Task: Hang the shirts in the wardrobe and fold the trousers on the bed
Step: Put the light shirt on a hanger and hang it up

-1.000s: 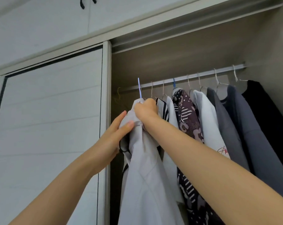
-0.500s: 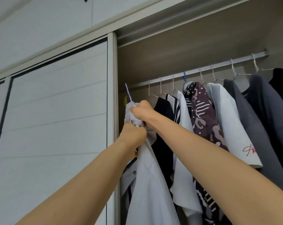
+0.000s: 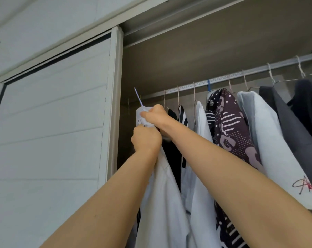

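In the open wardrobe (image 3: 205, 51), the rail (image 3: 223, 76) slants up toward 2 o'clock. The white shirt (image 3: 162, 194) hangs long axis down beneath both hands. The left hand (image 3: 146, 138) clenches the cloth. The right hand (image 3: 156, 116), nearer the rail, has its grip bunched on the collar. From it the hanger hook (image 3: 138, 97) juts to 11 o'clock, seemingly not yet over the rail.

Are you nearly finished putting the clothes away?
Partly. Several shirts already hang on the rail. The left hand and right hand grip a white shirt whose blue hook seems not yet on it. Trousers and bed aren't in view, so folding can't be judged.
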{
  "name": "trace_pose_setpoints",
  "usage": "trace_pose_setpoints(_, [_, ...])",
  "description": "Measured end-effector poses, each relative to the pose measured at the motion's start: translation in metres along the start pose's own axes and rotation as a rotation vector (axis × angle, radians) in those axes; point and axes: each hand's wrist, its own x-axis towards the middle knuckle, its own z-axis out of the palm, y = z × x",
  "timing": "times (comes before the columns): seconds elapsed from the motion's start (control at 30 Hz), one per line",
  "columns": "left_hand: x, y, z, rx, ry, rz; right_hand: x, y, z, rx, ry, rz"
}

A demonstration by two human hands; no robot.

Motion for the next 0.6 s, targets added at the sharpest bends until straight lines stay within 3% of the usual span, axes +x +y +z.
trace_pose_setpoints(0.13, [0.014, -0.009, 0.009, 0.012, 0.064, 0.102, 0.021, 0.007, -0.016, -0.266, -0.021, -0.169])
trace_pose_setpoints(0.27, [0.022, -0.013, 0.016, 0.025, 0.082, 0.174, 0.036, 0.027, -0.04, -0.793, 0.277, -0.42])
trace_pose_setpoints(0.4, [0.029, -0.004, 0.026, 0.049, 0.105, 0.185, 0.046, 0.052, -0.062, -1.26, 0.179, -0.333])
trace_pose_setpoints(0.6, [0.057, -0.004, 0.036, 0.069, 0.151, 0.164, 0.043, 0.077, -0.077, -1.505, 0.135, -0.312])
